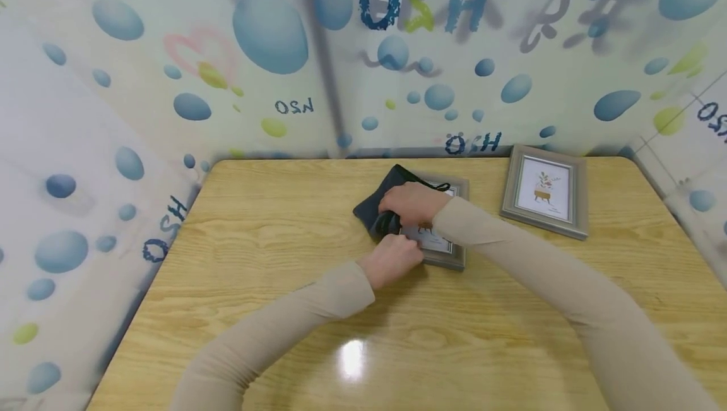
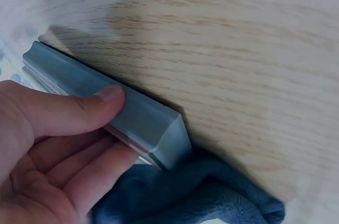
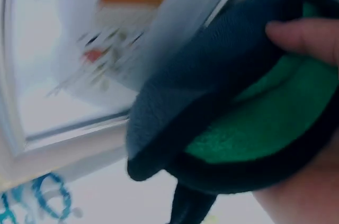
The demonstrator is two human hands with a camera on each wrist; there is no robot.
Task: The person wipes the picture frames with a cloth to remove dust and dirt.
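My left hand [image 1: 392, 261] grips the near edge of a grey picture frame [image 1: 445, 262]. In the left wrist view the thumb lies along the frame's outer side [image 2: 148, 115], with the fingers curled at its face. A dark blue-grey cleaning cloth [image 1: 379, 199] with a green reverse is bunched in my right hand [image 1: 413, 201], over the frame's left part. Seen from the right wrist, the thumb presses on the folded cloth [image 3: 185, 81], beside the frame's print [image 3: 53, 65] of a plant in a brown pot. Hand and cloth hide part of that print.
A second grey picture frame [image 1: 579, 202] with a similar plant print lies face up at the table's back right. The wooden table [image 1: 272, 221] meets a wall [image 1: 341, 83] patterned with blue drops along its back edge.
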